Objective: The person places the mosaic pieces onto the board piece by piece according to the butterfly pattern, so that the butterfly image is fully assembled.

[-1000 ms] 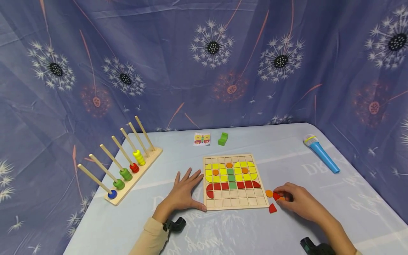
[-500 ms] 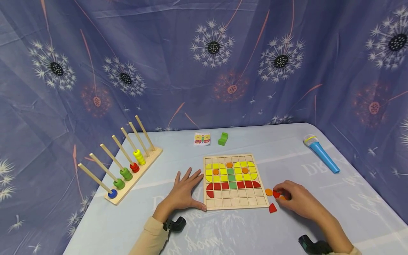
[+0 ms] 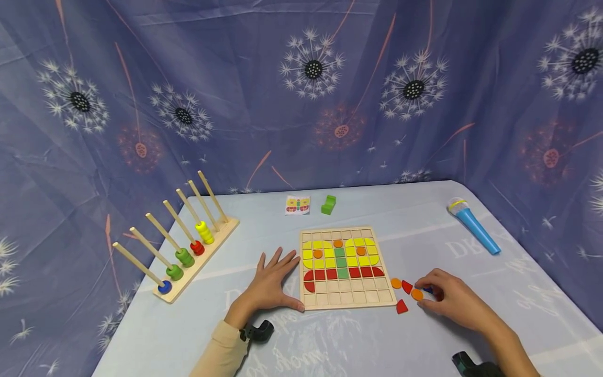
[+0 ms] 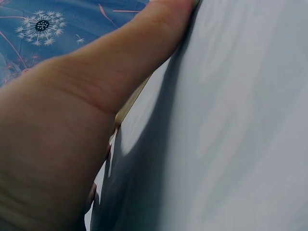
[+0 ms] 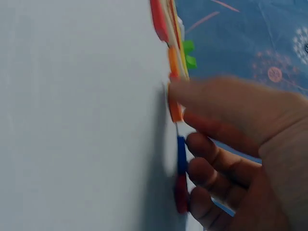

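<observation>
A wooden grid board (image 3: 348,299) carries yellow, orange, green and red tiles in a butterfly-like pattern. My left hand (image 3: 266,289) lies spread beside it, thumb at its near left corner and fingertips along its left edge. To the right of the board, my right hand (image 3: 450,298) has thumb and index fingertips at opposite edges of an orange disc (image 3: 417,295), pinching it at the table. A blue piece (image 5: 181,155) shows by the other fingers in the right wrist view. Close by lie another orange disc (image 3: 396,283) and two red quarter-round tiles (image 3: 401,307).
A wooden peg stand (image 3: 181,283) with coloured rings stands at the left. Behind the board are a small butterfly picture card (image 3: 297,205) and a green block (image 3: 328,204). A blue toy microphone (image 3: 479,231) lies at the far right.
My right hand has shifted right, off the red tile, and its fingertips are now at the orange disc. The blue piece has come into sight under the hand. My left hand stays put.
</observation>
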The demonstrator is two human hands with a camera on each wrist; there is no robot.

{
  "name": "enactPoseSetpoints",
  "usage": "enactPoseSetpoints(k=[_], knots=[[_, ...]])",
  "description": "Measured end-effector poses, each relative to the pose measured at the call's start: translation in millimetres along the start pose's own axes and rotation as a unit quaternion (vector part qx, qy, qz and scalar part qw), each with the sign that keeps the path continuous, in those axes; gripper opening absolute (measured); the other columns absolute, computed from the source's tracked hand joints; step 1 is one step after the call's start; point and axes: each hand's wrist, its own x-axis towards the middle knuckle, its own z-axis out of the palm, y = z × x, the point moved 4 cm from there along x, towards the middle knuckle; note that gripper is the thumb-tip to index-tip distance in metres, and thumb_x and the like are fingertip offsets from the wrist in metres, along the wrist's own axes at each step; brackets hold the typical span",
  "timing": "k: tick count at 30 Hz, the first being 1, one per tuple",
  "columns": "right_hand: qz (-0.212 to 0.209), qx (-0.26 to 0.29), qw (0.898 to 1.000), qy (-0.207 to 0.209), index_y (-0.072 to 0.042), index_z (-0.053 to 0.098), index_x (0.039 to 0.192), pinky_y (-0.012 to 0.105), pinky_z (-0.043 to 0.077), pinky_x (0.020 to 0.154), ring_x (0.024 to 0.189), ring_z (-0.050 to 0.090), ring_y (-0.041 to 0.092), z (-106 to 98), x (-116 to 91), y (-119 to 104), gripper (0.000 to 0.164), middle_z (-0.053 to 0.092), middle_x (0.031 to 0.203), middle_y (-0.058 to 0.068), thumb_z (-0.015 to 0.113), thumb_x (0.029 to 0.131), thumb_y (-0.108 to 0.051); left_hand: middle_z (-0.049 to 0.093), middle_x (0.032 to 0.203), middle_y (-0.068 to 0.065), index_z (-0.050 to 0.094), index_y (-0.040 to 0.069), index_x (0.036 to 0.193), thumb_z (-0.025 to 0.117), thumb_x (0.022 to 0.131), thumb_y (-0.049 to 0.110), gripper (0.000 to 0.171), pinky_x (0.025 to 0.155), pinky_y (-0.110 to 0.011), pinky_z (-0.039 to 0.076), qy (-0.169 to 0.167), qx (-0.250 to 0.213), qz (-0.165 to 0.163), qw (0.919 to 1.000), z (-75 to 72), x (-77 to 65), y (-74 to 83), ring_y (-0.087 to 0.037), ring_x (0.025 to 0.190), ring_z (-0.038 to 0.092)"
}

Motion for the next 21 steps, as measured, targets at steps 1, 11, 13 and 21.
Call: enactPoseSetpoints(k=[1, 11, 13, 21], knots=[[0.001, -0.005, 1.000, -0.001, -0.022, 0.070, 0.097, 0.023, 0.043, 0.060, 0.073, 0.048, 0.010, 1.5, 1.4, -1.2, 0.027, 0.055, 0.089, -0.009, 0.083, 0.074, -0.028, 0.019, 0.158, 0.008, 0.030, 0.026, 0.153, 0.058, 0.051, 0.092, 0.125, 0.109, -0.063, -0.003, 0.002, -0.003, 0.001, 1.0000, -0.5, -0.1, 0.2, -0.028, 0.145, 0.004], [0.019, -0.026, 0.999, 0.001, -0.018, 0.068, 0.088, 0.024, 0.045, 0.061, 0.073, 0.049, 0.012, 6.1, 8.1, -9.0, 0.025, 0.055, 0.082, -0.008, 0.084, 0.069, -0.019, 0.019, 0.158, 0.009, 0.030, 0.026, 0.153, 0.059, 0.051, 0.091, 0.124, 0.109, -0.063, -0.003, 0.001, -0.001, 0.008, 1.0000, 1.8, 3.1, 3.4, -0.027, 0.146, 0.004], [0.020, -0.008, 1.000, -0.003, -0.017, 0.068, 0.090, 0.024, 0.044, 0.060, 0.072, 0.049, 0.012, 8.0, 9.5, -10.9, 0.026, 0.055, 0.080, -0.007, 0.083, 0.069, -0.018, 0.018, 0.158, 0.010, 0.029, 0.026, 0.153, 0.058, 0.051, 0.091, 0.124, 0.109, -0.062, -0.003, 0.002, 0.001, 0.005, 1.0000, 1.4, 3.0, 2.9, -0.026, 0.146, 0.004], [-0.013, 0.028, 0.999, -0.014, -0.018, 0.067, 0.092, 0.023, 0.044, 0.057, 0.069, 0.051, 0.011, 22.3, 22.9, -32.4, 0.026, 0.056, 0.075, -0.009, 0.082, 0.072, -0.020, 0.019, 0.158, 0.010, 0.029, 0.026, 0.153, 0.059, 0.051, 0.091, 0.124, 0.109, -0.062, -0.004, 0.000, 0.001, -0.003, 1.0000, 0.5, 0.0, -0.3, -0.026, 0.146, 0.004]])
